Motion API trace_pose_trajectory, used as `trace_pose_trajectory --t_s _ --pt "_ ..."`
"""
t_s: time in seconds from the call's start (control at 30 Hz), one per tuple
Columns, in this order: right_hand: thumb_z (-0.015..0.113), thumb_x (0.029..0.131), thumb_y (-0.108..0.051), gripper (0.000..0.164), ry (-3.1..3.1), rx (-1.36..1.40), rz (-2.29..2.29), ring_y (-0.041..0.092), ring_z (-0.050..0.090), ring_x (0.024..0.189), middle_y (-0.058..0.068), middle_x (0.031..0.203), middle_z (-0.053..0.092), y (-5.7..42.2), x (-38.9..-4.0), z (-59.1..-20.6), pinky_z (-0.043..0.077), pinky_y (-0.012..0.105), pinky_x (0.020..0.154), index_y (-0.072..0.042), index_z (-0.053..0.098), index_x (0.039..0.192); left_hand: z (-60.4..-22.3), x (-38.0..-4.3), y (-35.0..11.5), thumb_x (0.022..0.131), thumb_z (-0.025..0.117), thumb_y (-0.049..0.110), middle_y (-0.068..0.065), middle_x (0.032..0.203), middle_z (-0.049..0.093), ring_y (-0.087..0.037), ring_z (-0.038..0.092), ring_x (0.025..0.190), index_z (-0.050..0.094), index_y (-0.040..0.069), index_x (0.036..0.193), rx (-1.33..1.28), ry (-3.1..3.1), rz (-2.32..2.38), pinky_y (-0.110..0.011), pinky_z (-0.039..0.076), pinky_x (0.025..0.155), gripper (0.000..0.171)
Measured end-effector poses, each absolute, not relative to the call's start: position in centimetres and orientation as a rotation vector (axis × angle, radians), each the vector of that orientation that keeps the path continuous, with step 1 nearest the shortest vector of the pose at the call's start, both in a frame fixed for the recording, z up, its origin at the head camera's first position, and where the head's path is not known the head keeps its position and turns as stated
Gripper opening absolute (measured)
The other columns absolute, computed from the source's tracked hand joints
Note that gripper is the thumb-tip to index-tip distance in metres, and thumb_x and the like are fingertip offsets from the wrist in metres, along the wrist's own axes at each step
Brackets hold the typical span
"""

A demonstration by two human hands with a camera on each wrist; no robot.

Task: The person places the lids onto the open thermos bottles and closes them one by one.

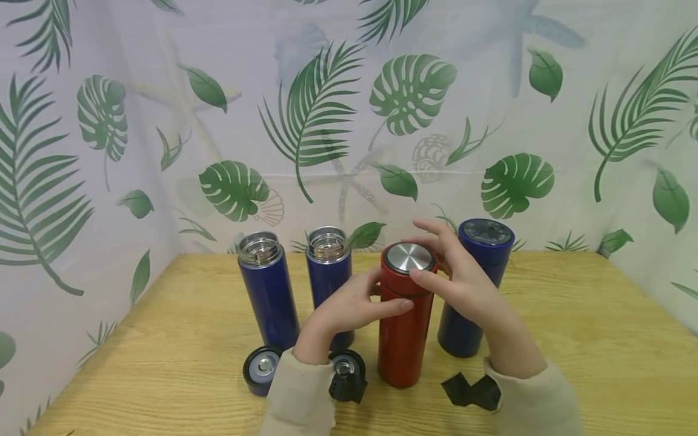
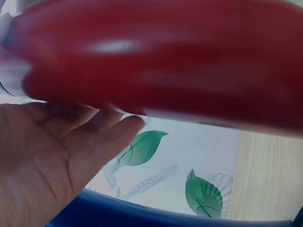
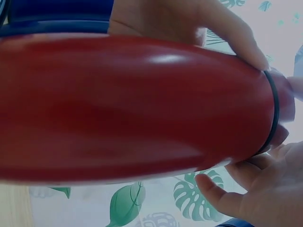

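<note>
A red thermos flask (image 1: 403,339) stands upright with its silver-topped lid (image 1: 409,258) on. Around its upper body my left hand (image 1: 354,303) holds it, thumb across the front and fingers behind. My right hand (image 1: 463,272) grips the lid from the right, with the thumb at the front rim and fingers reaching behind. Its fingers (image 3: 215,187) show beside the flask in the right wrist view. The left fingers (image 2: 102,142) go behind the red body in the left wrist view, and their tips are partly hidden.
Two lidless blue flasks (image 1: 269,303) (image 1: 329,272) stand on the left. In front lie two upturned lids (image 1: 263,368) (image 1: 345,363), partly covered by my sleeve and a black wrist mount. A lidded blue flask (image 1: 460,330) stands right behind my right hand. A leaf-patterned curtain (image 1: 338,79) borders the wooden table (image 1: 163,363).
</note>
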State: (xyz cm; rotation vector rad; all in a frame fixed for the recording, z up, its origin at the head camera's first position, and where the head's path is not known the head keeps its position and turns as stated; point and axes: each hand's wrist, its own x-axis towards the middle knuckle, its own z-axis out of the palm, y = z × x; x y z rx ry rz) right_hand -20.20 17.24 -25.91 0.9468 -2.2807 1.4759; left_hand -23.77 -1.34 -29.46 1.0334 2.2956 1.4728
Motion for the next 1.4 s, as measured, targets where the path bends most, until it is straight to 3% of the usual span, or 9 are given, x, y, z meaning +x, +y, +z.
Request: trace_pose_trajectory --t_s 0.37,0.53,0.6,0.73,0.97,1.07,1.13,1.4 --pt "0.065 0.078 -0.013 0.065 -2.359 0.757 1.372 0.027 0.049 0.103 0.016 0.113 0.052 16.9 -20.1 -25.8 0.031 0.056 0.09 -0.01 0.029 0.133 -28.3 -22.9 -1.4 0.084 0.059 0.023 -0.002 0.115 0.055 -0.017 0.049 0.108 0.044 0.01 0.127 1.011 2.291 1.466 -0.027 0.045 0.079 0.047" --pt "0.073 0.072 -0.022 0.07 -2.396 0.614 1.26 0.025 0.05 0.097 0.012 0.107 0.053 16.3 -20.0 -25.9 0.038 0.049 0.084 -0.01 0.034 0.129 -27.1 -21.8 -1.5 0.084 0.059 0.02 -0.006 0.114 0.056 -0.017 0.051 0.105 0.045 0.005 0.125 1.034 2.303 1.455 -0.026 0.044 0.08 0.045" --pt "0.075 0.07 -0.023 0.07 -2.395 0.585 1.214 0.025 0.05 0.094 0.01 0.103 0.054 16.1 -20.0 -26.0 0.041 0.046 0.08 -0.009 0.036 0.127 -27.5 -22.2 -1.5 0.085 0.059 0.02 -0.005 0.115 0.055 -0.016 0.051 0.105 0.046 0.007 0.125 1.029 2.316 1.449 -0.026 0.044 0.08 0.045" --pt "0.072 0.073 -0.023 0.066 -2.387 0.615 1.187 0.026 0.051 0.093 0.012 0.102 0.054 16.1 -20.1 -26.1 0.043 0.047 0.079 -0.008 0.036 0.126 -28.7 -23.1 -1.4 0.084 0.059 0.025 0.0 0.115 0.055 -0.014 0.05 0.106 0.046 0.012 0.126 1.029 2.321 1.452 -0.027 0.045 0.079 0.046" --pt "0.054 0.084 -0.008 0.051 -2.313 0.905 1.372 0.029 0.048 0.108 0.018 0.121 0.048 17.0 -20.2 -26.1 0.034 0.051 0.09 -0.005 0.031 0.129 -29.4 -23.6 -1.4 0.083 0.06 0.031 0.003 0.113 0.056 -0.013 0.051 0.104 0.046 0.015 0.125 1.021 2.314 1.464 -0.027 0.045 0.077 0.048" --pt "0.054 0.083 -0.004 0.053 -2.291 0.966 1.404 0.027 0.048 0.107 0.017 0.122 0.048 17.2 -20.2 -26.0 0.036 0.04 0.088 -0.005 0.03 0.131 -29.4 -23.6 -1.4 0.083 0.06 0.032 0.002 0.113 0.056 -0.013 0.051 0.105 0.045 0.014 0.126 1.023 2.323 1.457 -0.028 0.045 0.078 0.049" --pt "0.056 0.083 -0.004 0.055 -2.281 0.983 1.41 0.026 0.049 0.105 0.017 0.121 0.048 17.3 -20.2 -26.0 0.037 0.04 0.087 -0.004 0.029 0.131 -29.5 -23.7 -1.4 0.083 0.06 0.032 0.002 0.113 0.056 -0.013 0.05 0.105 0.045 0.014 0.126 1.017 2.328 1.453 -0.028 0.045 0.078 0.049" --pt "0.065 0.078 -0.008 0.064 -2.335 0.841 1.373 0.027 0.051 0.103 0.015 0.115 0.052 17.0 -20.1 -25.9 0.033 0.053 0.089 -0.008 0.03 0.132 -29.5 -23.7 -1.4 0.084 0.06 0.03 0.003 0.113 0.055 -0.013 0.05 0.104 0.046 0.014 0.125 1.02 2.319 1.458 -0.027 0.045 0.077 0.047"
